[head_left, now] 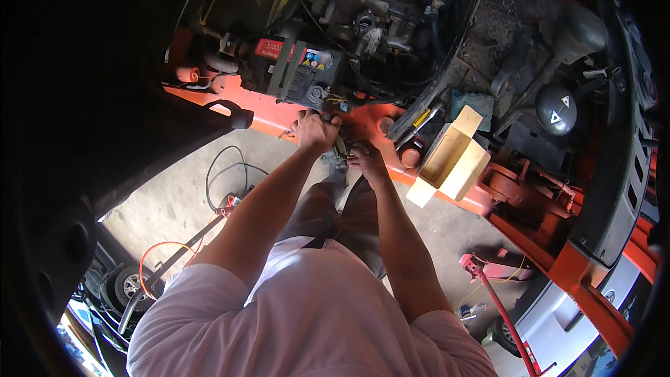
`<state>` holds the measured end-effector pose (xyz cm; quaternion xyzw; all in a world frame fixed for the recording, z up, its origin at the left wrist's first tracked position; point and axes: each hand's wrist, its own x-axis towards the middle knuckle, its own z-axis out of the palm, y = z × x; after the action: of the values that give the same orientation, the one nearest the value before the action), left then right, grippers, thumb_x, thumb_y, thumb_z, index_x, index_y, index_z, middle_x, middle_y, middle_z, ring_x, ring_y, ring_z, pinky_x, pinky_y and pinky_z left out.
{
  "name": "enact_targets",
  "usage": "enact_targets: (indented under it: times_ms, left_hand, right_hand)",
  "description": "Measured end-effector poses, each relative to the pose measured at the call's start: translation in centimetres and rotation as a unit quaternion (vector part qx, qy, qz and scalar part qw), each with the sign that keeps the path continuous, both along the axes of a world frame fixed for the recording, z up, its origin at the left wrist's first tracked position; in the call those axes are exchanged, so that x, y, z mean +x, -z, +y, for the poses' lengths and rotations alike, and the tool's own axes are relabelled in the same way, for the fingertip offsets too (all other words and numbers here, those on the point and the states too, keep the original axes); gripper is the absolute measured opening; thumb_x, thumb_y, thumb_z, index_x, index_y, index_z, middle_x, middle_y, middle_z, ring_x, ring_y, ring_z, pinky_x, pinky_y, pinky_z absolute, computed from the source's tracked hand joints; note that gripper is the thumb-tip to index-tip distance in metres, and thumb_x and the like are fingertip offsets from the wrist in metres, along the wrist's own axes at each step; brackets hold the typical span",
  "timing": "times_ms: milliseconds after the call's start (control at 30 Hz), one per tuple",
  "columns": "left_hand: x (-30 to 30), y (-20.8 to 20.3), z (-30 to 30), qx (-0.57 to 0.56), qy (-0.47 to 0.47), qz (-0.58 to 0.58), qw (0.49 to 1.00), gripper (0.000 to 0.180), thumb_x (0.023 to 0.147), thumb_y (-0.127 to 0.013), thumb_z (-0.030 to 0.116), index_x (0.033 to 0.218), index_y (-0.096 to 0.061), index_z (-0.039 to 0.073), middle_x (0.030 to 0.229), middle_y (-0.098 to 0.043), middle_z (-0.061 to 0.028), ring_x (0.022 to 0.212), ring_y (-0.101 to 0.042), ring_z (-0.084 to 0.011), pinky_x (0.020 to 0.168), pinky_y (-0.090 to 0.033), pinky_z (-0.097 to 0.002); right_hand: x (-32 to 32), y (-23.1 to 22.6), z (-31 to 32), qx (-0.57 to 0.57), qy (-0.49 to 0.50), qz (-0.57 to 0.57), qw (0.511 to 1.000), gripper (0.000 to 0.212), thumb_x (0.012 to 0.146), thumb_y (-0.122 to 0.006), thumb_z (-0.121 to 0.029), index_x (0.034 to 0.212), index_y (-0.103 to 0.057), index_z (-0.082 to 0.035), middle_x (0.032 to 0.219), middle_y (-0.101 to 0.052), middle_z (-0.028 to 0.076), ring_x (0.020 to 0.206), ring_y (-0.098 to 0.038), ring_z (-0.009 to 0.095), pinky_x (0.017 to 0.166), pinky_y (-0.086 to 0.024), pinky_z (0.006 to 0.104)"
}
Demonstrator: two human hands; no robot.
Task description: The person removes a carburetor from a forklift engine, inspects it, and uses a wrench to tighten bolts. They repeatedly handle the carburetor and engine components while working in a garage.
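Note:
At the orange side panel (258, 108) of an open machine, my left hand (315, 132) is closed, its fingers curled just below a black battery (300, 70) with a red label and dark straps. Something small and dark shows at its fingertips, too unclear to name. Slightly lower and to the right, my right hand (368, 163) has its fingers bent and drawn together at a dark, narrow part by the panel's edge. What it grips is mostly hidden by the fingers and shadow.
Beyond the battery lies a greasy engine (370, 17). An open cardboard box (453, 160) sits on the panel at the right, near a yellow-handled tool (421, 117) and a black-knobbed lever (579, 31). A red floor jack (499, 265) and a black cable (209, 174) are on the floor.

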<state>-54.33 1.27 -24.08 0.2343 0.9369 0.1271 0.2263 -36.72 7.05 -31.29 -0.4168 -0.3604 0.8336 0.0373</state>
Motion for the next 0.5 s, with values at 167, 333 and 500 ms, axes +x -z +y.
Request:
enact_targets:
  times_ms: [167,333,500]
  left_hand:
    - [0.0,0.0,0.0,-0.006,0.004,-0.003,1.000,0.062,0.084,-0.058,0.054,0.112,-0.069,0.000,0.128,-0.059,-0.0188,0.125,-0.047,-0.0390,0.105,-0.036,-0.0526]
    - [0.1,-0.3,0.0,0.003,0.001,0.007,1.000,0.059,0.083,-0.057,0.052,0.109,-0.070,0.000,0.126,-0.060,-0.0186,0.124,-0.047,-0.0395,0.104,-0.036,-0.0540]
    - [0.0,-0.2,0.1,-0.013,0.003,-0.003,1.000,0.062,0.084,-0.057,0.054,0.113,-0.068,0.000,0.127,-0.060,-0.0183,0.126,-0.046,-0.0385,0.106,-0.036,-0.0518]
  right_hand:
    - [1.1,-2.4,1.3,0.013,0.026,-0.014,0.999,0.020,0.095,-0.058,-0.024,0.107,-0.063,-0.008,0.089,-0.066,0.004,0.075,-0.068,0.017,0.066,-0.056,0.0318]
    - [4.1,-5.5,5.5,0.021,0.181,-0.155,0.971,0.020,0.093,-0.054,-0.030,0.092,-0.061,-0.011,0.077,-0.064,0.004,0.064,-0.065,0.017,0.057,-0.055,0.0333]
    - [3.8,-0.2,14.0,0.320,0.105,-0.254,0.907,0.017,0.085,-0.059,-0.019,0.084,-0.067,-0.004,0.079,-0.068,0.017,0.078,-0.068,0.031,0.068,-0.056,0.0397]
